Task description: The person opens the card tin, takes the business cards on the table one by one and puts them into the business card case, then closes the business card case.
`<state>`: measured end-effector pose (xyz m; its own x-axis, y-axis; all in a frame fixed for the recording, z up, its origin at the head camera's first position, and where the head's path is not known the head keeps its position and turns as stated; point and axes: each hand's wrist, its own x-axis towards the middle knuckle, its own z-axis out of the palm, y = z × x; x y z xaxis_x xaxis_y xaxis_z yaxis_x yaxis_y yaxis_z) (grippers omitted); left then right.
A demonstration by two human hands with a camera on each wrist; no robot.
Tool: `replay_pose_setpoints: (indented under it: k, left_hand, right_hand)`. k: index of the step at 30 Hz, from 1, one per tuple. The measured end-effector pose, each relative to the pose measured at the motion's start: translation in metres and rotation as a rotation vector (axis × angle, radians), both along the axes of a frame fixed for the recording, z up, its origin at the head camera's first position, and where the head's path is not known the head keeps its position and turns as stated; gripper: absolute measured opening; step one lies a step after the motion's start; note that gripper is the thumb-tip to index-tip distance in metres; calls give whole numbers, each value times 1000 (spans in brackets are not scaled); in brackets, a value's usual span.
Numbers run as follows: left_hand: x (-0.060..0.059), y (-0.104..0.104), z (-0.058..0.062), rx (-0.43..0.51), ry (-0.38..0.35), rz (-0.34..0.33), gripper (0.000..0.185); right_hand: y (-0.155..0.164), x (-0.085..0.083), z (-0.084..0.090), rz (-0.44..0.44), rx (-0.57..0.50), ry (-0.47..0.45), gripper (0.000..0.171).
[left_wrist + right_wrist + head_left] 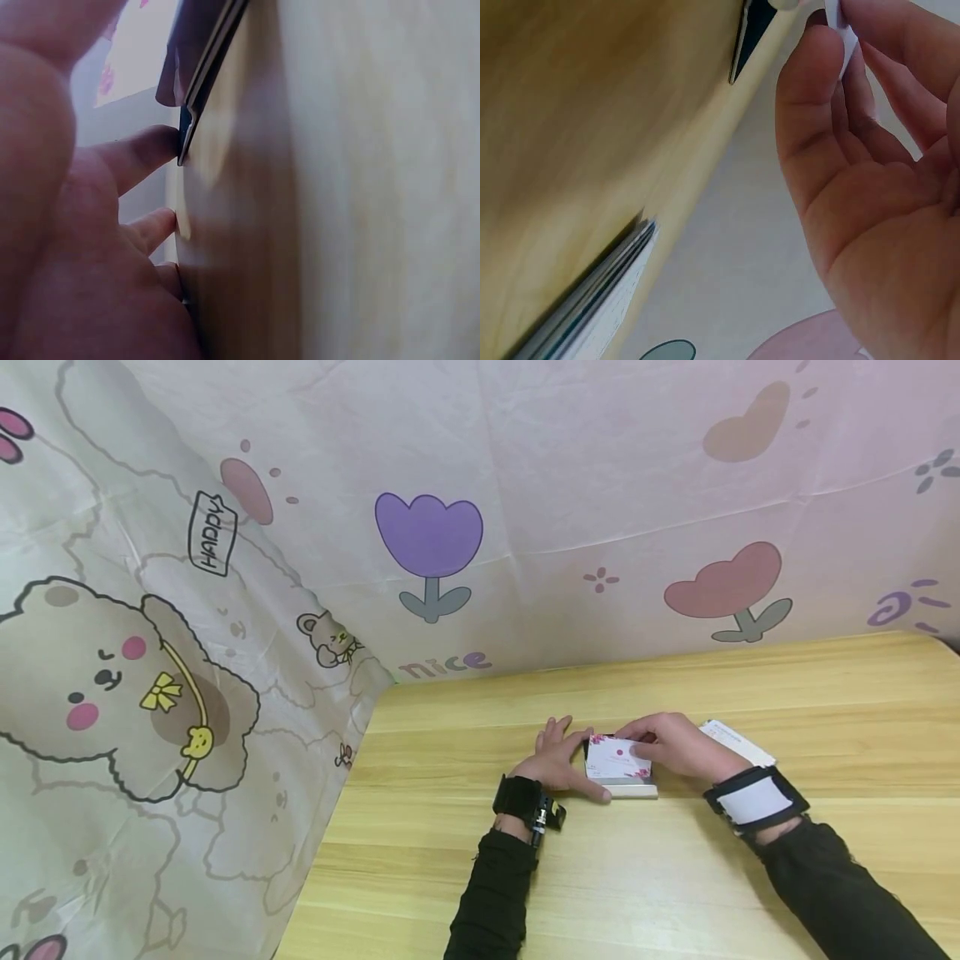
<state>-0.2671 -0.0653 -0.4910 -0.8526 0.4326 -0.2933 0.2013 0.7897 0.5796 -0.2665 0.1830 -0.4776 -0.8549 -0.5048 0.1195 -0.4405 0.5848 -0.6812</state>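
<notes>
Pinkish cloth [555, 452], purple tulip print [430, 539], cartoon bear [123, 689], wooden table [862, 718]

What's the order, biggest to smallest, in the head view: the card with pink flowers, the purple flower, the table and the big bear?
1. Table
2. Big bear
3. Purple flower
4. Card with pink flowers, partly covered by the right hand

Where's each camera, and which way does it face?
Head: on the head, forward and down at the table; left hand, right hand and dark sleeves show.
Left wrist: worn there, toward the flowered card; that hand shows.
Right wrist: worn there, toward the card stack; that hand shows.
Head and right wrist share the stack.
</notes>
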Motion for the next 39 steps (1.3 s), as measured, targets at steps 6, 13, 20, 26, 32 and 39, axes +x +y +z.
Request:
replay_pose_setpoints:
  k: [6, 13, 20, 26, 32, 39]
  left_hand:
    - [0, 0, 1, 3, -2, -2, 114]
    - [1, 0, 0, 4, 3, 6, 113]
    - [2, -1, 2, 30, -11, 11, 113]
    - [1, 0, 6, 37, -8, 4, 112]
    - [1, 0, 6, 32, -5, 0, 112]
    - [1, 1, 7, 27, -5, 2, 113]
  right_hand:
    - [-3, 1, 0, 21, 18, 6, 25]
    - [-5, 1, 0, 51, 42, -5, 22]
    - [-8, 1, -1, 63, 53, -43, 17]
    - [-8, 2, -1, 54, 70, -52, 16]
    - [-9, 2, -1, 61, 83, -81, 12]
    - [-8, 2, -2, 88, 84, -90, 11]
